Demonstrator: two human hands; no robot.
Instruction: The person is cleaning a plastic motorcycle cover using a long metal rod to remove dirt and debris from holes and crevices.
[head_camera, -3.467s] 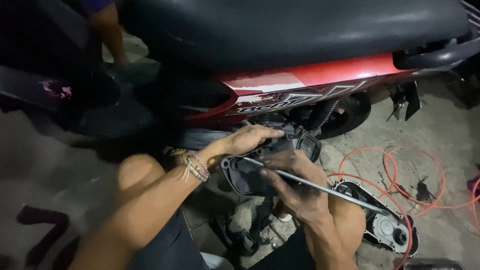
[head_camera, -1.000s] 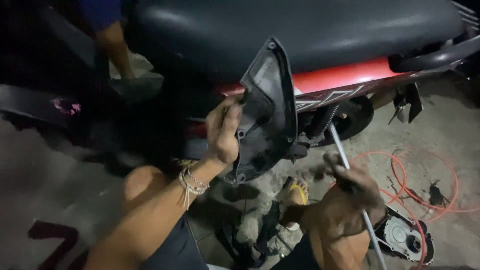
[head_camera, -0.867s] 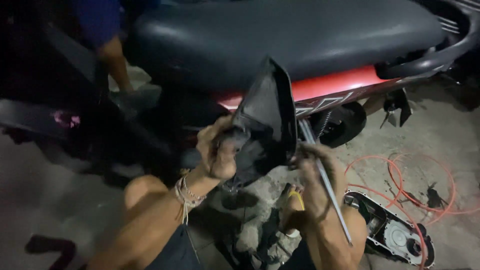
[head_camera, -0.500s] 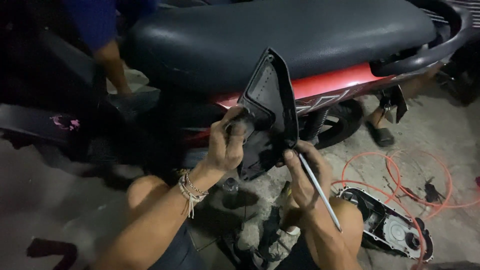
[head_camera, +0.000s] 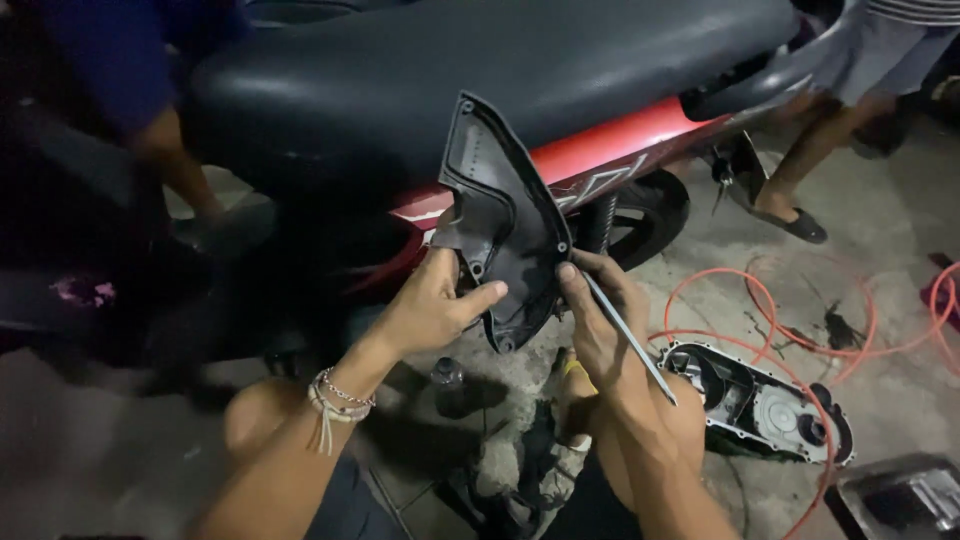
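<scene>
Left hand (head_camera: 432, 305): closed around the near left edge of a black plastic cover (head_camera: 505, 225), thumb stretched right across the cover's lower part; a string and bead bracelet (head_camera: 335, 398) sits on the wrist.
Right hand (head_camera: 605, 325): fingertips pressed on the cover's lower right rim, while the same hand grips a thin metal rod (head_camera: 628, 335) that slants down to the right along the back of the hand.
Cover: held upright in the air at mid scene, hollow inner side toward the camera, narrow top pointing far and left, rounded bottom just above the hands.
Cover edges: the top overlaps the black seat (head_camera: 480, 70); the right rim lies in front of the red side panel (head_camera: 620, 140); whether it touches either I cannot tell.
Scooter: runs across the far half of the scene; rear wheel (head_camera: 640, 215) just right of the cover.
Right floor: grey metal engine casing (head_camera: 760, 405) lies flat near the right forearm, with loops of orange hose (head_camera: 790, 330) around and beyond it.
Near floor: dark rags and small parts between the knees, under the hands; details too dim to tell.
Open room: bare concrete shows between wheel and casing, and at the near left beside the left knee.
Others: a person's leg and dark shoe (head_camera: 795, 225) stand far right; another person's arm in a blue sleeve (head_camera: 110, 60) is far left.
</scene>
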